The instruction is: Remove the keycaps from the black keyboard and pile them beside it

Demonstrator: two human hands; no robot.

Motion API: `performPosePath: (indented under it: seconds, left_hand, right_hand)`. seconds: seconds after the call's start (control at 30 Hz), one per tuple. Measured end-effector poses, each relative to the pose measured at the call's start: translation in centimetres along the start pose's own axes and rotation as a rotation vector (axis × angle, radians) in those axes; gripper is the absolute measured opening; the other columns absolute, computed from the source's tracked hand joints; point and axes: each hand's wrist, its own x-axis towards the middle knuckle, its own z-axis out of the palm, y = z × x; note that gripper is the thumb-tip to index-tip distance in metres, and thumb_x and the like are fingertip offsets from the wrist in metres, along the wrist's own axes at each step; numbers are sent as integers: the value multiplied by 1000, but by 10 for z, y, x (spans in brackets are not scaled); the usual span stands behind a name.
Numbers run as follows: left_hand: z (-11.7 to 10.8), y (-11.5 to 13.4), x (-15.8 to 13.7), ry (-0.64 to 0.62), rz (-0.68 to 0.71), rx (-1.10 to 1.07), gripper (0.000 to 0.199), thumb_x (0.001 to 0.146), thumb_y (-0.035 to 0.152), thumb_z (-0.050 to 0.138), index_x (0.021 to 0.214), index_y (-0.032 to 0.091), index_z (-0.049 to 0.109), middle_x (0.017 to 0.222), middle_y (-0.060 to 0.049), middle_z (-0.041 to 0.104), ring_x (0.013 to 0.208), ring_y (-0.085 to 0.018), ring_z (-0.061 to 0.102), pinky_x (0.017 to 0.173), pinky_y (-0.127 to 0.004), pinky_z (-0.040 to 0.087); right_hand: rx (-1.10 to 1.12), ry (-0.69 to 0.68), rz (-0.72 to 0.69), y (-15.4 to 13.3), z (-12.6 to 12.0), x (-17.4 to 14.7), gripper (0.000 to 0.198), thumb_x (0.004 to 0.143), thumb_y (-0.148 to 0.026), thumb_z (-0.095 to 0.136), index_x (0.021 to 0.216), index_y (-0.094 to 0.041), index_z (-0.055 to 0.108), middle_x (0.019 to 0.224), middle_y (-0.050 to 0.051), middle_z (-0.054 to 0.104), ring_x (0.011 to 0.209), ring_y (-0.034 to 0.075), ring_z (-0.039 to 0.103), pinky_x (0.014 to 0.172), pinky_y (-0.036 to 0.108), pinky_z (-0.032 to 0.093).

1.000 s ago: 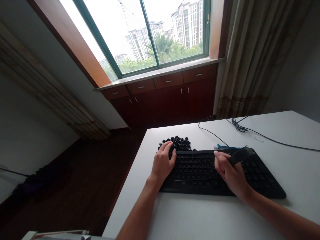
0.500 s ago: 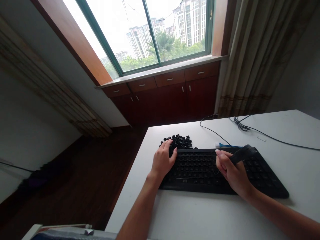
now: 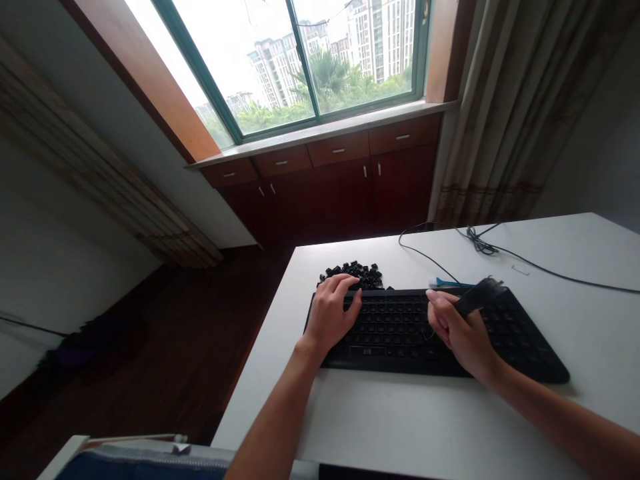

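Note:
A black keyboard (image 3: 380,363) lies on the white table with its keycaps taken off over at least the left and middle part. My left hand (image 3: 334,310) rests on its left end, fingers apart, the fingertips beside a heap of loose black keycaps (image 3: 367,273). In my right hand (image 3: 463,337) is a black brush (image 3: 477,297), gripped over the middle-right keys. Its bristles point up and to the right, while a thin wire loop seems to stick out below the fingers, near the keys. Behind the keyboard lies a small blue brush (image 3: 445,283), partly hidden.
A black cable (image 3: 425,252) runs from behind the keyboard to a coiled bundle (image 3: 481,243) and off to the right. A thin bent wire (image 3: 520,270) lies on the white table (image 3: 390,413). Dark red cabinets (image 3: 320,193) stand below the window.
The whole view has shifted slightly, with the table a little higher in the picture. My left hand's fingers have moved slightly right along the keyboard's back edge. My right hand still holds the brush.

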Motion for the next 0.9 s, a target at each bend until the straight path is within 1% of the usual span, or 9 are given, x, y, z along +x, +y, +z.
performPosePath:
  seconds: [0.2,0.33,0.4,0.53,0.63,0.7,0.77,0.83,0.9]
  left_hand:
    - [1,21,-5,-77,219,-82,22,97,21,55,118,22,63,116,-6,69,107,-21,64,95,-39,51]
    - [6,31,-8,-73,308,-133,22,96,19,58,117,22,62,111,-5,72,101,-20,67,92,-39,51]
    - [9,34,-10,-70,322,-170,28,95,18,58,123,21,59,114,-5,72,99,-19,68,90,-38,52]
    - [13,39,-14,-55,330,-271,49,96,10,48,144,21,43,134,-9,65,113,-19,67,91,-34,56]
    - [13,43,-10,-28,386,-360,58,92,1,37,148,19,37,142,-12,59,124,-18,63,94,-31,57]
    - [14,46,-3,-25,436,-376,53,88,-1,35,136,18,49,135,-11,65,116,-18,67,89,-29,57]
    - [18,49,5,-47,498,-353,38,85,-1,37,107,19,61,112,-6,74,94,-15,72,79,-28,57]
    - [25,52,12,-72,561,-338,27,82,0,38,80,20,56,85,-1,74,72,-13,70,70,-26,54]
    - [32,54,14,-68,599,-359,24,80,0,39,71,20,48,75,0,70,65,-11,66,69,-26,52]
  right_hand:
    - [-60,-174,57,-12,-3,8,50,101,-50,49,60,-22,43,50,-4,46,39,8,38,39,25,28]
    - [-91,-271,80,-21,-10,19,50,100,-53,49,62,-21,45,54,-3,53,40,8,42,39,24,31]
    - [-110,-313,112,-24,-16,24,50,100,-54,49,63,-21,47,55,-2,55,41,9,44,39,23,33]
    - [-214,-394,101,-26,-28,28,49,100,-54,48,65,-20,53,60,0,59,45,10,49,43,23,37]
    - [-221,-363,63,-24,-35,27,48,100,-52,49,65,-20,52,60,-1,58,45,9,48,43,23,36]
    - [-181,-309,57,-21,-38,26,49,100,-52,50,64,-20,50,59,-1,56,44,9,47,42,23,35]
    - [-147,-254,63,-19,-40,24,49,100,-52,51,63,-20,48,57,-2,54,43,9,46,41,23,33]
    - [-125,-216,73,-17,-41,22,49,100,-52,51,62,-20,47,55,-2,53,42,9,45,40,23,33]
    - [-108,-190,85,-16,-43,19,49,100,-51,51,62,-20,47,54,-2,52,41,9,45,40,24,32]
